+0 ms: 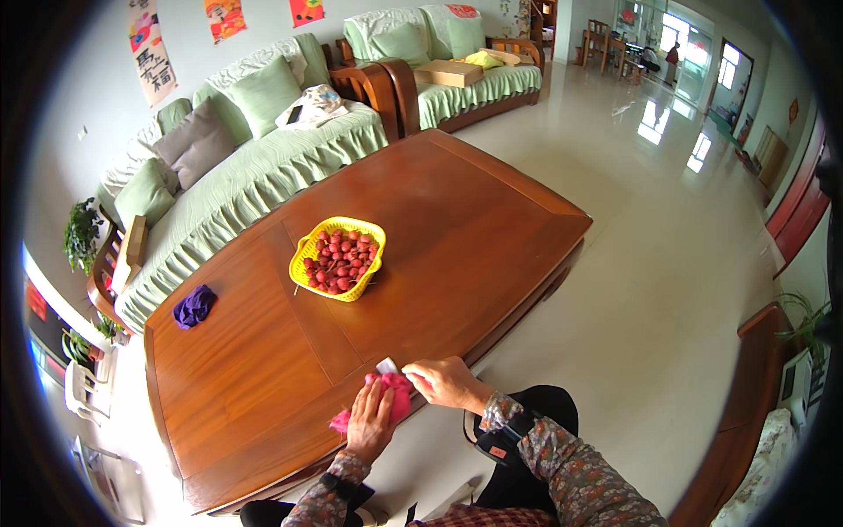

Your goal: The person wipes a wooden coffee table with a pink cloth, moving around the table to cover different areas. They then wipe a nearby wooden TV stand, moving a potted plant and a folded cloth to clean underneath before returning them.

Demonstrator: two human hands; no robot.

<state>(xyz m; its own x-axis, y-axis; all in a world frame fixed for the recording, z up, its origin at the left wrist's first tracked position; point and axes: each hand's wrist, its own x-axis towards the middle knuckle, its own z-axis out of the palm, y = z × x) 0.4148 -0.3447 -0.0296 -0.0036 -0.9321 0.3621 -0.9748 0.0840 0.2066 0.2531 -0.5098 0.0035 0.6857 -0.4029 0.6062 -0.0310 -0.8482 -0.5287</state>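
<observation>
My left hand [372, 418] lies over a crumpled pink cloth [398, 395] at the near edge of the wooden coffee table [461, 224]. Just right of it, my right hand [448, 383] has thumb and fingers drawn together by the cloth's right side; whether they pinch anything is too small to tell. A small whitish piece [386, 365] sticks out past the top of the cloth, and what it is cannot be told. Farther in on the table stands a yellow plastic basket [363, 288] of small round red fruits [339, 260]. A crumpled purple cloth [194, 307] lies near the table's left end.
Beyond the table runs a sofa [283, 155] with a green cover and cushions. A second sofa [481, 92] holds a flat cardboard box [449, 73]. Pale shiny floor [625, 263] extends to the right, with a wooden furniture edge [724, 421] at the lower right. People are far off, near the windows.
</observation>
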